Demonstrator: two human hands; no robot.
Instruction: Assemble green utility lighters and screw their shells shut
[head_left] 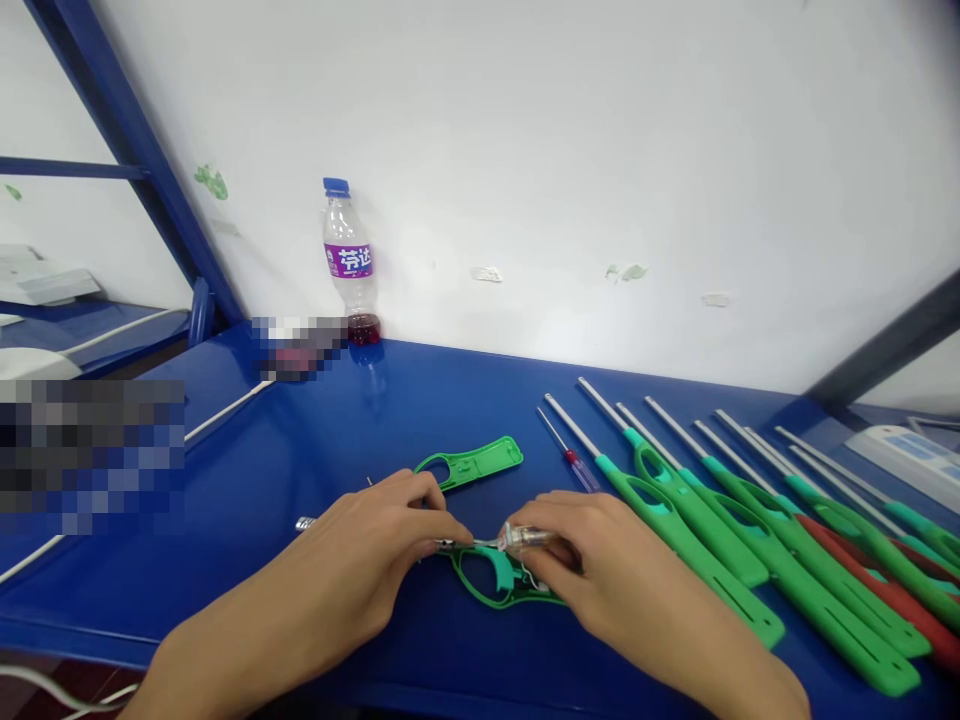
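One insert (496, 542) tight in left hand (375, 548) and right hand (600, 572); red dregs (364, 328) in bottle (348, 250).

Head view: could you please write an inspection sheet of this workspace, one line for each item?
Surface: blue table, in use.
Job's things: open green lighter shell lies under the hands; clear inner part held just above it; loose green cover behind; row of long lighters, green and red, at the right.
Clutter: small screwdriver beside the row; bottle with a little red liquid by the wall.
Hands: left hand and right hand each pinch one end of the clear inner part.
Cables: white cable on the table's left side; power strip far right.
Surroundings: white wall, blue frame.
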